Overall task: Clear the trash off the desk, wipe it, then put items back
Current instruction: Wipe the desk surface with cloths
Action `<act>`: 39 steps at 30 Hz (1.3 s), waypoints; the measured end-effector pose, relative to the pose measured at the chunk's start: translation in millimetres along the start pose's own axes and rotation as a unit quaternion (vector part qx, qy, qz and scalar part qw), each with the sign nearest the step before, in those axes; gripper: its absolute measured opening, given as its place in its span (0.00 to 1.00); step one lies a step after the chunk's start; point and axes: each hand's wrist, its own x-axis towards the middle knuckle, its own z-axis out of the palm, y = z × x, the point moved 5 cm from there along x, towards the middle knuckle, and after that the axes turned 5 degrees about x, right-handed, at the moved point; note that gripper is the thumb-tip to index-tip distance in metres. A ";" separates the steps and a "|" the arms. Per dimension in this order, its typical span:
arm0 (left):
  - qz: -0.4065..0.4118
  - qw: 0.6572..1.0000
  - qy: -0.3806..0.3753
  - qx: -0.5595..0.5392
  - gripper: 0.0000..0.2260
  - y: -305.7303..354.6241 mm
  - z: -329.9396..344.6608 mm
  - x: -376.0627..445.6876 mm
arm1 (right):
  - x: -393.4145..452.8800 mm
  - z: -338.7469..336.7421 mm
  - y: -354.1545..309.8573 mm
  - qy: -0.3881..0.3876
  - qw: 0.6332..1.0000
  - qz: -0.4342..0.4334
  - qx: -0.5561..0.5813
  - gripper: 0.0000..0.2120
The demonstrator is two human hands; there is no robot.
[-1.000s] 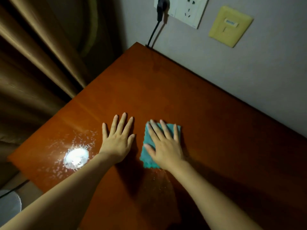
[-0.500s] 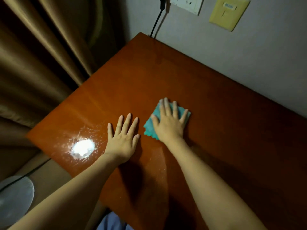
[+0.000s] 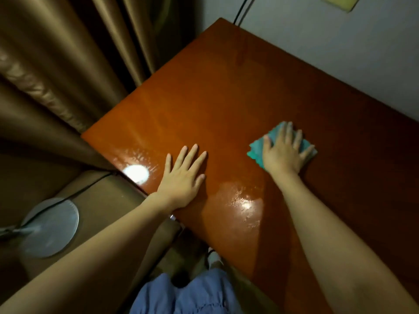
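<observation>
So the right hand (image 3: 284, 152) is flat on a teal microfiber cloth (image 3: 255, 149), fingers spread and straight, pressing it down on the wooden worktop (image 3: 226, 98) over toward the wall side. It isn't gripping the cloth, just palming it. The left hand (image 3: 182, 177) is flat too, fingers splayed, holding nothing, planted near the front edge of the worktop as a brace.

Stuff that could go sideways from here, imo:

- The cloth is only pinned by flat pressure. Its zigzag edge sticks out on the thumb side, so a fast stroke could make it bunch up or slide out from under the palm, and then bare skin smears the surface instead.
- There's a wet-looking sheen (image 3: 243, 200) between the two arms and another glossy patch (image 3: 136, 172) by the left corner. If the strokes stick to the wall side, those probably dry into streaks. Can't tell whether it's water or cleaner.
- The left hand sits right beside that damp zone, near the edge. Leaning weight on it while it's slick could let it slip off the front.
- A black cable (image 3: 241, 12) runs down at the far corner. Pushing the cloth all the way back there might snag or tug it.

No trash or items visible on the worktop, so putting things back looks like it's yet to come.
</observation>
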 end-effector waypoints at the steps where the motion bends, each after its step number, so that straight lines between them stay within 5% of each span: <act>1: 0.006 1.000 -0.002 -0.003 0.25 -1.4 -0.9 -2.3 | -13.0 7.2 -20.4 -0.007 0.999 -0.033 -0.002 0.30; 5: 0.007 1.000 0.006 -0.030 0.23 -13.2 -11.0 -18.5 | -103.7 34.7 -75.4 -0.049 0.975 -0.212 -0.051 0.31; 8: -0.014 0.998 0.017 -0.065 0.21 -22.4 -20.0 -37.6 | -152.4 38.3 -51.5 -0.101 0.943 -0.306 -0.086 0.33; 13: -0.035 0.995 0.012 -0.093 0.21 -36.0 -21.1 -71.6 | -147.9 21.3 29.4 -0.072 0.973 -0.196 -0.094 0.33; 18: -0.054 0.991 0.033 -0.116 0.22 -42.6 -11.4 -97.5 | -107.0 22.4 -21.9 -0.036 0.999 -0.026 0.000 0.30; 24: -0.052 0.990 0.056 -0.115 0.23 -37.5 -10.2 -106.2 | -133.5 49.8 -132.8 -0.072 0.971 -0.227 -0.031 0.30; 29: -0.081 0.991 0.035 -0.101 0.22 -11.4 -13.6 -82.0 | -194.2 48.3 -78.5 -0.102 0.934 -0.336 -0.060 0.32; 33: -0.025 0.996 -0.026 -0.079 0.22 42.2 -13.8 -59.3 | -208.2 31.0 20.1 -0.131 0.949 -0.275 -0.080 0.32; 39: 0.009 1.000 -0.012 -0.018 0.22 89.0 -3.6 -44.3 | -152.2 1.8 116.4 -0.052 0.995 -0.073 -0.044 0.31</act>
